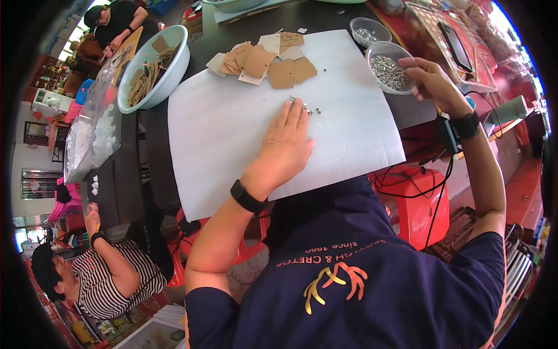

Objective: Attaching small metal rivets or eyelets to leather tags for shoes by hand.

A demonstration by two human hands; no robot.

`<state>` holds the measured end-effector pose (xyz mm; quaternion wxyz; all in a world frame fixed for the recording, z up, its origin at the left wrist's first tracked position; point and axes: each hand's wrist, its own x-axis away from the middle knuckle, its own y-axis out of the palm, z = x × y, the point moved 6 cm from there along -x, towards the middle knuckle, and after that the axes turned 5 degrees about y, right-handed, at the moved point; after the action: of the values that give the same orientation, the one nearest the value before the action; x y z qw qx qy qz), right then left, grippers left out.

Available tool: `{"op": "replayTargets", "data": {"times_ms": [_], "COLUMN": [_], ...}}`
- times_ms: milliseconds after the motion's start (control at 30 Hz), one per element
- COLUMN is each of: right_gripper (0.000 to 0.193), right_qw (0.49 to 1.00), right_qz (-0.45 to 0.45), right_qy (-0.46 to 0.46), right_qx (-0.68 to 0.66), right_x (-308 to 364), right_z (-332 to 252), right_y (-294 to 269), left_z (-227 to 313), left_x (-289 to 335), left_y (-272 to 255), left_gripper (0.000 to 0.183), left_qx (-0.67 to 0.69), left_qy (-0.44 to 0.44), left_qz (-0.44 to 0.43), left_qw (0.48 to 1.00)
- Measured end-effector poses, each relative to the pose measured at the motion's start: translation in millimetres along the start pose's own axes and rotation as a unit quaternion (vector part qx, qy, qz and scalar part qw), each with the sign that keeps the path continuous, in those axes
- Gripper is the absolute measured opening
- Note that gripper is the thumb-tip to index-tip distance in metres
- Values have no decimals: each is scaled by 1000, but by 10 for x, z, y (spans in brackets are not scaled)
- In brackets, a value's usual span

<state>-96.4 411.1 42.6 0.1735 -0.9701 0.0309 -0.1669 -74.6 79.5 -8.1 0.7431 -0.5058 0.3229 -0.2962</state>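
Observation:
My left hand (286,141) lies with its fingers stretched out on a white sheet (215,139) in front of me. Its fingertips touch a small cluster of shiny metal pieces (306,107), too small to tell their kind. At the right edge of the sheet, my right hand (433,84) grips the rim of a transparent round bowl (388,68) filled with many similar metal bits. Beyond my left hand, brown and pale cardboard pieces (256,61) lie in a loose, overlapping pile.
Another transparent bowl (367,34) of metal bits stands behind the held one. To the left is a pale blue basin (171,78) of cardboard pieces, beside a bag of white pieces (93,142). A phone (455,46) lies at far right. Two people sit at left.

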Motion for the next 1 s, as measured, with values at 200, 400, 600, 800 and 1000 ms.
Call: {"op": "replayTargets", "data": {"times_ms": [200, 400, 600, 800, 1000], "right_gripper": [36, 40, 43, 46, 46], "right_qw": [999, 998, 992, 979, 960], "right_qz": [-30, -61, -46, -54, -90], "right_qy": [-10, -35, -105, -159, -222], "right_qx": [2, 6, 50, 114, 147], "right_x": [-27, -72, -136, -307, -433], "right_z": [-90, -259, -633, -886, -944], "right_y": [224, 530, 1105, 1679, 2153], "left_z": [139, 147, 13, -344, -412], "left_x": [-129, -200, 57, 477, 575], "left_y": [126, 170, 94, -1, 1], "left_gripper": [62, 59, 55, 56, 59], "left_qx": [-18, -15, 89, 105, 2], "left_qy": [22, 22, -6, -109, -126], "left_qz": [31, 50, 50, 115, 138], "left_qw": [999, 998, 995, 982, 982]}}
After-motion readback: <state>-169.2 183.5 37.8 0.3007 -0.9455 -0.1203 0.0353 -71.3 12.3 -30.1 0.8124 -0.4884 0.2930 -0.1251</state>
